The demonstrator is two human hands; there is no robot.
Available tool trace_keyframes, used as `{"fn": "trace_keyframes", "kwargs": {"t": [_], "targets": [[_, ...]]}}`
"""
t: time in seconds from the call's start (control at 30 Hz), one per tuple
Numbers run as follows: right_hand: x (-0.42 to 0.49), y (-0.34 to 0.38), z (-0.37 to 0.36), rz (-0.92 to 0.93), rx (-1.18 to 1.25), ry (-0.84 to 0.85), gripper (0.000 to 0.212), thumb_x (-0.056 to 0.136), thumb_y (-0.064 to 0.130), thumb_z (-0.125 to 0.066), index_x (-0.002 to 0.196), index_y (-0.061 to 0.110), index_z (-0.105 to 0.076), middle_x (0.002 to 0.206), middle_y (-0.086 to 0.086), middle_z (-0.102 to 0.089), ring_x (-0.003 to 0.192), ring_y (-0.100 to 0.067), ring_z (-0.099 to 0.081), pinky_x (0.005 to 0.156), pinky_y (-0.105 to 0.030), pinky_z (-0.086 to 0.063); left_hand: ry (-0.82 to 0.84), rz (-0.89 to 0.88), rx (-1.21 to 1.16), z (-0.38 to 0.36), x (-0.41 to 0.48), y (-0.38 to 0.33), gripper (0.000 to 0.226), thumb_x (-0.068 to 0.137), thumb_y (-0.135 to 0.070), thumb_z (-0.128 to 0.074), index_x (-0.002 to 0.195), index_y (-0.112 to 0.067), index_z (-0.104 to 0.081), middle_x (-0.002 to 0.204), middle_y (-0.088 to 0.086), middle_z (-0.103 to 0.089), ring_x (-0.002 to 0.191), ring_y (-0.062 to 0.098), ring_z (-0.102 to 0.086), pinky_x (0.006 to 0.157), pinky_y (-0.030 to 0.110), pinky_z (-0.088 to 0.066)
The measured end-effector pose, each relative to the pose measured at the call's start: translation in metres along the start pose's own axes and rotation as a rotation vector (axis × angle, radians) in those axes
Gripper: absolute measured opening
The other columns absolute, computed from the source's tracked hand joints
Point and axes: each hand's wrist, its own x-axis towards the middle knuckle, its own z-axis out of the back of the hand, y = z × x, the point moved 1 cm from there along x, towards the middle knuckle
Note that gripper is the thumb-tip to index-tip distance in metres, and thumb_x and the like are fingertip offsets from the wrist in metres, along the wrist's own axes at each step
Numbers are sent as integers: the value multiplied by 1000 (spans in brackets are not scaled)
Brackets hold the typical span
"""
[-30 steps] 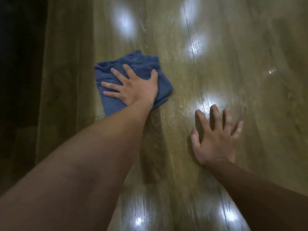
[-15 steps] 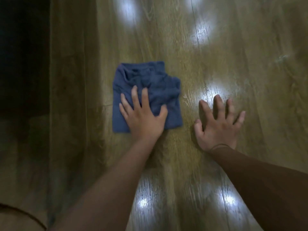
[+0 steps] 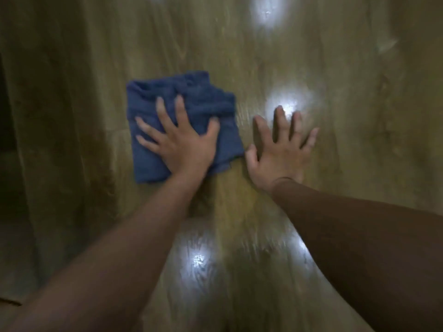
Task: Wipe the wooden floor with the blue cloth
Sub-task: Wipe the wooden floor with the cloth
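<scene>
Now the blue cloth [image 3: 182,121] under the spread, flat left hand [image 3: 182,144] has slid beside the splayed right hand [image 3: 280,154] on the wooden floor [image 3: 347,116].

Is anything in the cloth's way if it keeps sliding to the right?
Yes. The right hand lies flat on the floor just right of the cloth, under the left hand.

I read the blue cloth [image 3: 191,101] as a uniform dark blue with no print. I read the wooden floor [image 3: 347,80] as olive-brown with lengthwise grain streaks, broken by bright white glare spots.
</scene>
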Motion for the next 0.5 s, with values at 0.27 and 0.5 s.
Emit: {"fn": "trace_keyframes", "kwargs": {"t": [0.27,0.5], "targets": [[-2,0,4,14,17,42,59,94,55,-29,152,43,-25,167,3,-14,154,-32,-4,119,-64,1,-1,15,56,0,25,-13,88,77,-82,-25,152,-35,-25,165,1,-14,147,51,-4,117,67,-3],[-11,-143,16,-186,33,-44,62,95,51,-27,155,36,-23,167,-6,-17,153,-31,-10,122,-61,-7,10,21,98,-8,30,-14,91,77,-82,-22,154,-34,-23,166,-1,-14,147,52,-5,117,66,-1]]}}
